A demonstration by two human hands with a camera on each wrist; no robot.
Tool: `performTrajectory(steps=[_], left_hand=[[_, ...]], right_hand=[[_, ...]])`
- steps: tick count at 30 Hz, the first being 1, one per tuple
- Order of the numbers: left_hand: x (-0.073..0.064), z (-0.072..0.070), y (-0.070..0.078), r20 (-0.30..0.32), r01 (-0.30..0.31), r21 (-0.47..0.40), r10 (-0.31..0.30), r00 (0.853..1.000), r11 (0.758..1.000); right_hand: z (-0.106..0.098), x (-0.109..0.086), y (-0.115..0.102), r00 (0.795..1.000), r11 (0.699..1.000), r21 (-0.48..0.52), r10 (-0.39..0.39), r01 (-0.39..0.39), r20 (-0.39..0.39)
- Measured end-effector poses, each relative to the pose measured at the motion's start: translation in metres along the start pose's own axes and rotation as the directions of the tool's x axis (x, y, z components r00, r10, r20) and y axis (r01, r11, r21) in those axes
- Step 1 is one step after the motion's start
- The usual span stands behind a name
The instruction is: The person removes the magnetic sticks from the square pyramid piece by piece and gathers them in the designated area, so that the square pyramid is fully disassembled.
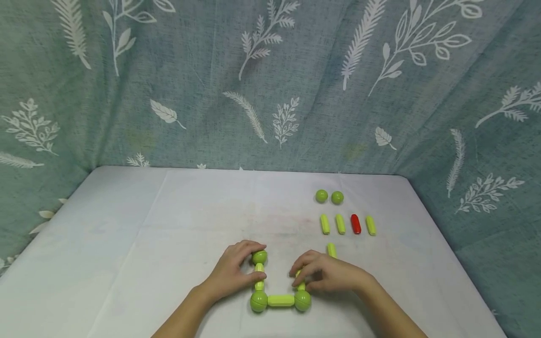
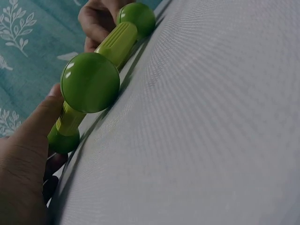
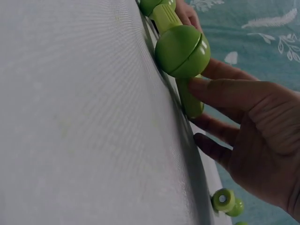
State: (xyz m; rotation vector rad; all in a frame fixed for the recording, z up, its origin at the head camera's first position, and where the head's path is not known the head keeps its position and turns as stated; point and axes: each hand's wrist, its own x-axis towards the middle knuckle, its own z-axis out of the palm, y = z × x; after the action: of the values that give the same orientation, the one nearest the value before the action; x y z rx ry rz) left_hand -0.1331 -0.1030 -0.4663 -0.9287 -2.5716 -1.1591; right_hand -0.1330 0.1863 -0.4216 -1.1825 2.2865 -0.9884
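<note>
A U-shaped frame of green balls and yellow-green ribbed rods lies on the white table. Along its near side, a rod (image 1: 281, 301) joins two corner balls (image 1: 258, 301). My left hand (image 1: 231, 271) holds the left side, fingers over the far ball (image 1: 259, 257) and thumb on the left rod (image 1: 259, 283). My right hand (image 1: 331, 273) pinches the right rod (image 3: 190, 101), which meets the right corner ball (image 3: 183, 51). No ball shows on that rod's far end in the right wrist view. The left wrist view shows the left corner ball (image 2: 90, 82) up close.
Just beyond the right hand lies a loose yellow-green rod (image 1: 331, 249). Farther back are a red rod (image 1: 356, 224) and several yellow-green rods (image 1: 324, 224) in a row. Two loose green balls (image 1: 321, 195) sit behind them. A leaf-patterned curtain (image 1: 203, 94) hangs behind the table (image 1: 190, 211).
</note>
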Motion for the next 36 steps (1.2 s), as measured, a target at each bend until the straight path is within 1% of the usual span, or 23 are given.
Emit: performTrajectory(steps=[3, 7, 10, 12, 17, 19, 20, 22, 23, 24, 25, 27, 28, 30, 32, 35, 36], left_hand=[[0.001, 0.001, -0.001, -0.015, -0.007, 0.001, 0.007, 1.000, 1.000], [0.001, 0.002, -0.002, -0.031, -0.014, 0.005, 0.014, 0.999, 1.000], [0.001, 0.002, -0.004, -0.035, -0.008, 0.004, 0.008, 0.999, 1.000], [0.000, 0.002, -0.004, -0.039, -0.006, 0.003, 0.006, 0.999, 1.000], [-0.001, 0.002, -0.004, -0.039, 0.008, -0.008, -0.008, 0.999, 1.000], [-0.002, 0.002, -0.004, -0.035, 0.013, -0.011, -0.013, 0.999, 1.000], [-0.002, 0.002, -0.003, -0.034, 0.015, -0.013, -0.016, 0.999, 1.000], [-0.002, 0.003, -0.004, -0.033, 0.017, -0.016, -0.018, 0.999, 1.000], [-0.002, 0.003, -0.004, -0.034, 0.013, -0.010, -0.014, 0.999, 1.000], [-0.001, 0.004, -0.004, -0.038, 0.008, -0.008, -0.008, 0.999, 1.000], [-0.001, 0.004, -0.004, -0.040, 0.004, -0.004, -0.005, 0.999, 1.000], [-0.001, 0.004, -0.004, -0.046, -0.006, 0.004, 0.006, 0.999, 1.000], [0.000, 0.004, -0.003, -0.049, -0.009, 0.006, 0.010, 0.999, 1.000], [0.000, 0.004, -0.003, -0.050, -0.009, 0.004, 0.009, 0.999, 1.000], [0.000, 0.002, -0.003, -0.048, -0.001, 0.001, 0.001, 0.999, 1.000], [-0.001, 0.001, -0.002, -0.033, 0.016, -0.007, -0.017, 0.999, 1.000], [-0.001, 0.001, -0.001, -0.029, 0.023, -0.009, -0.023, 0.999, 1.000]], right_hand=[[0.000, -0.003, 0.003, 1.000, 0.998, -0.052, -0.017, 0.017, 0.001], [0.002, -0.008, 0.007, 0.998, 0.989, -0.135, -0.061, 0.057, -0.030], [0.006, -0.009, 0.008, 0.995, 0.985, -0.156, -0.082, 0.074, -0.048], [0.008, -0.009, 0.007, 0.997, 0.988, -0.144, -0.058, 0.051, -0.044], [0.010, -0.008, 0.003, 0.999, 0.995, -0.093, 0.033, -0.034, -0.022], [0.007, -0.010, 0.002, 0.998, 0.997, -0.064, 0.041, -0.044, -0.051], [0.004, -0.012, 0.002, 0.996, 0.998, -0.034, 0.050, -0.053, -0.080], [-0.004, -0.018, 0.004, 0.981, 0.996, 0.032, 0.085, -0.081, -0.172], [-0.008, -0.022, 0.005, 0.967, 0.992, 0.076, 0.117, -0.102, -0.226], [-0.013, -0.025, 0.006, 0.945, 0.984, 0.119, 0.165, -0.136, -0.282], [-0.017, -0.029, 0.008, 0.917, 0.970, 0.169, 0.224, -0.176, -0.331], [-0.024, -0.037, 0.014, 0.845, 0.927, 0.261, 0.358, -0.270, -0.398], [-0.026, -0.041, 0.017, 0.809, 0.903, 0.294, 0.415, -0.313, -0.415], [-0.030, -0.046, 0.024, 0.733, 0.847, 0.347, 0.526, -0.404, -0.431], [-0.032, -0.050, 0.031, 0.675, 0.805, 0.374, 0.591, -0.459, -0.442], [-0.033, -0.053, 0.039, 0.613, 0.771, 0.390, 0.637, -0.504, -0.468], [-0.033, -0.053, 0.040, 0.597, 0.764, 0.399, 0.645, -0.507, -0.477]])
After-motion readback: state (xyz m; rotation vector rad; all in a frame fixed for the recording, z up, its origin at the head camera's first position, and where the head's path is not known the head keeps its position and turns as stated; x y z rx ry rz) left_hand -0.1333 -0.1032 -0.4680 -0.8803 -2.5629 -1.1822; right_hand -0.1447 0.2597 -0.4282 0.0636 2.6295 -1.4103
